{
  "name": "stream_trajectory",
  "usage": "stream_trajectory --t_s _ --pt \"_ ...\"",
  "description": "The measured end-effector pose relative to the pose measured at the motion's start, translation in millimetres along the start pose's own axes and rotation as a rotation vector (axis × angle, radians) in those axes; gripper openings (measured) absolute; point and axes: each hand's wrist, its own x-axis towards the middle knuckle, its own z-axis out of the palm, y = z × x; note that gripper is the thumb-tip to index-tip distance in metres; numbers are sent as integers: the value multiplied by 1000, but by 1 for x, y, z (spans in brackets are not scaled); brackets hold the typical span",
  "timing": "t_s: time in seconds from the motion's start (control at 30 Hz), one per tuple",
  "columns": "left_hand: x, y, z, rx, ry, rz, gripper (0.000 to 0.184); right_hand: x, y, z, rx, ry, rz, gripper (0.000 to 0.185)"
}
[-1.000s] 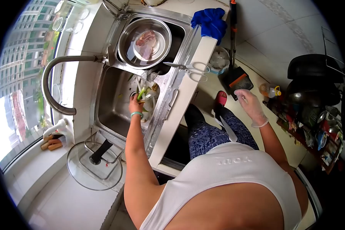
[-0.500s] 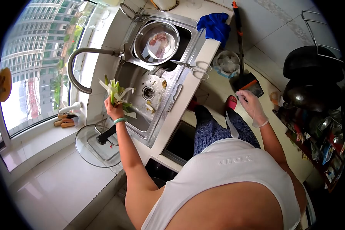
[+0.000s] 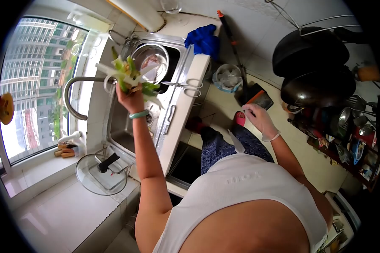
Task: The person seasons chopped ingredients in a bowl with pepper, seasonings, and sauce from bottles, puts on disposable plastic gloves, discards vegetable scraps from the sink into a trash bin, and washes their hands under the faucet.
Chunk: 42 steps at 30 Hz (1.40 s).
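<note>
My left hand (image 3: 130,98), with a pale green bangle at its wrist, is closed round a bunch of white lilies (image 3: 133,76) with green buds and leaves. It holds them up over the sink (image 3: 124,130). Behind the lilies, a metal bowl (image 3: 163,55) with water and pinkish pieces stands in the far basin. My right hand (image 3: 259,120), in a clear plastic glove, hovers over the floor in front of my body. Its fingers are curled together; what they hold, if anything, is hidden.
Scissors (image 3: 183,86) and a knife (image 3: 169,119) lie along the sink's front edge. The curved faucet (image 3: 66,97) arches by the window. A blue cloth (image 3: 204,40) hangs at the counter corner. A small bin (image 3: 227,78) and dustpan (image 3: 257,97) stand on the floor. Dark pans (image 3: 312,86) hang right.
My left hand has lifted the lilies up and away from the near basin, towards the bowl. My right hand stays curled in front of me. The view has shifted.
</note>
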Motion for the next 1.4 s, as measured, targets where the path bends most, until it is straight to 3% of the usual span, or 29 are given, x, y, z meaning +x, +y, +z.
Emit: stream_trajectory --t_s 0.1,0.17,0.2,0.23,0.33,0.37,0.43,0.5,0.53,0.57,0.63,0.73,0.8,0.87,0.9,0.93,1.0,1.1,1.17,1.3,1.4 --pt "-15 17 77 -134 5 -13 45 -14 4 -13 2 5 70 16" --pt "-31 13 121 4 -23 128 58 -26 11 -19 13 11 120 17" --pt "-40 28 152 -166 39 10 47 -31 14 -23 -10 18 123 17" --pt "-55 18 174 -185 50 29 44 -37 18 -26 -34 26 125 18" --pt "-99 11 234 -189 44 -16 37 -55 39 -32 -65 28 232 18" --pt "-113 4 246 -64 -19 9 36 -63 51 -32 -90 12 296 19" --pt "-162 -57 290 -80 45 19 37 -74 73 -31 -132 22 329 17" --pt "-202 -92 319 -311 8 -271 26 -83 93 -28 -144 18 408 15" --pt "-216 -114 323 -48 -39 8 20 -88 108 -23 -141 27 438 16" --pt "-241 -147 339 -119 -28 -102 17 -88 116 -20 -156 18 477 15" --pt "-290 -223 368 -264 3 -127 17 -87 133 -11 -131 12 549 15" --pt "-358 -323 402 -542 13 -508 36 -83 164 3 -183 -5 583 16" --pt "-376 -359 411 -295 -66 -342 40 -81 185 16 -188 14 617 17" --pt "-386 -380 415 217 -295 -301 47 -79 205 25 -200 26 629 17" --pt "-397 -401 421 211 -293 -303 47 -77 213 27 -206 29 629 17" --pt "-417 -429 429 -6 -338 -584 47 -77 219 29 -203 20 663 18" --pt "-431 -449 443 -233 -381 -863 46 -79 234 35 -221 11 688 18" --pt "-422 -443 453 659 -975 -194 41 -76 242 40 -221 16 704 18" --pt "-447 -467 477 756 -1076 -142 44 -73 241 42 -209 40 710 17" --pt "-451 -451 502 924 -1107 -201 58 -76 235 44 -169 55 690 17" --pt "-395 -383 488 829 -1246 -507 63 -82 223 42 -175 37 710 17"
